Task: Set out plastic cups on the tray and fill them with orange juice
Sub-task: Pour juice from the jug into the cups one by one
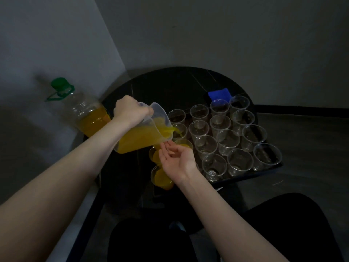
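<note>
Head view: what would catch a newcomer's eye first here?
The bright orange juice stands out: the left hand tilts a clear jug at centre, pouring into a cup at the tray's left side. Right of it, rows of empty cups fill the dark tray. The right hand hovers open, palm up, under the spout.

Packed rim to rim across the tray [264,172]: clear cups [228,141], no gap for fingers between. Left of the tray, blocked by tilted jug [143,136] and big bottle [85,114]. Behind the tray, blue cloth [220,93], then bare dark desk [170,86].
</note>
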